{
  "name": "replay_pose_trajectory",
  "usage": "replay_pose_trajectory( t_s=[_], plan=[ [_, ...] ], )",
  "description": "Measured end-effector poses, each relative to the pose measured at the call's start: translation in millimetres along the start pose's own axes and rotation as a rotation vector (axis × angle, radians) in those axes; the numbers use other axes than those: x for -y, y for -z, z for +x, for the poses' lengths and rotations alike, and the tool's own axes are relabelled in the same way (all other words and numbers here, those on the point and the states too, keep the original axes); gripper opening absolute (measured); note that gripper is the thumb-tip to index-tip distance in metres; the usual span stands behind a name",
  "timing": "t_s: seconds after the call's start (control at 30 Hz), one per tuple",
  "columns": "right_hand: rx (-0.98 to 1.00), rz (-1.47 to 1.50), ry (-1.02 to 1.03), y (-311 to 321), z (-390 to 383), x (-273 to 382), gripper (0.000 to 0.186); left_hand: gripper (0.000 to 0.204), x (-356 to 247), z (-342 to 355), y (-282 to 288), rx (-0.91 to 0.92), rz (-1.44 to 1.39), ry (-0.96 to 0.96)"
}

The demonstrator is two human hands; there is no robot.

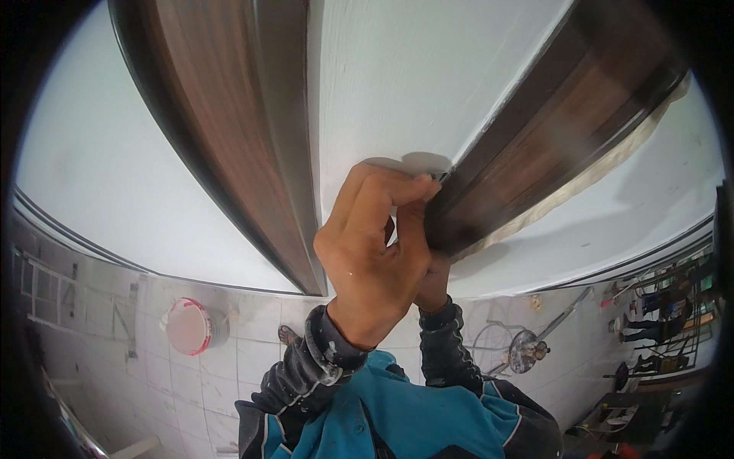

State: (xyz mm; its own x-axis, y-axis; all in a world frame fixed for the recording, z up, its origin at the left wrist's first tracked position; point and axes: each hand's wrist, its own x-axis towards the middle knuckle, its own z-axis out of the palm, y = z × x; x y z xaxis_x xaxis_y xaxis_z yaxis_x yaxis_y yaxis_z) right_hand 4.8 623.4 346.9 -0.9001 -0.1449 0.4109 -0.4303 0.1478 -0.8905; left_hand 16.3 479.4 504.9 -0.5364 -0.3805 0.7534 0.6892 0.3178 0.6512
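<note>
My left hand [371, 252] is raised in front of the white wall panel [397, 84], its thumb and forefinger pinched together. Between the fingertips sits something small and dark that I cannot make out, right at the edge where the panel meets the right-hand brown wood-grain trim [550, 122]. Most of my right hand [436, 279] is hidden behind the left one; it is close to the lower end of that trim, and its fingers do not show. A pale strip [573, 176] with a wavy edge runs along the trim's outer side.
Another brown wood-grain trim [225, 115] stands to the left. On the tiled floor [252, 367] are a pale bucket with a red rim [191, 327], a ladder-like metal frame [73, 298] and a round metal base with a pole [526, 350]. People [657, 325] are at the far right.
</note>
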Motion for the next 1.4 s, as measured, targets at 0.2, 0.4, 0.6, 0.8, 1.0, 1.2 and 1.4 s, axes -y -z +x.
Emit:
replay_pose_trajectory(
  t_s=[0.2, 0.4, 0.6, 0.8, 1.0, 1.2, 1.4],
  plan=[
    [0.002, -0.036, 0.017, 1, 2, 5, 0.011, 0.015, 3, -2, 1, 0.017, 0.094, -0.077],
    [0.022, -0.016, -0.01, 0, 2, 8, 0.01, 0.017, 3, -6, 6, 0.075, 0.095, -0.02],
    [0.013, -0.112, 0.004, 0, 5, 22, 0.008, 0.017, 8, -9, 10, 0.123, 0.102, -0.025],
    [0.017, -0.126, 0.024, 0, 5, 26, 0.007, 0.018, 12, -15, 11, 0.144, 0.1, 0.001],
    [0.035, -0.097, 0.035, 1, 8, 27, 0.007, 0.018, 18, -17, 13, 0.149, 0.106, 0.006],
    [0.044, -0.143, 0.059, 4, 5, 23, 0.008, 0.017, 7, -16, 14, 0.094, -0.057, 0.127],
    [0.012, 0.22, -0.154, -3, -3, 20, 0.01, 0.015, 22, -53, 55, 0.148, -0.1, 0.168]
  ],
)
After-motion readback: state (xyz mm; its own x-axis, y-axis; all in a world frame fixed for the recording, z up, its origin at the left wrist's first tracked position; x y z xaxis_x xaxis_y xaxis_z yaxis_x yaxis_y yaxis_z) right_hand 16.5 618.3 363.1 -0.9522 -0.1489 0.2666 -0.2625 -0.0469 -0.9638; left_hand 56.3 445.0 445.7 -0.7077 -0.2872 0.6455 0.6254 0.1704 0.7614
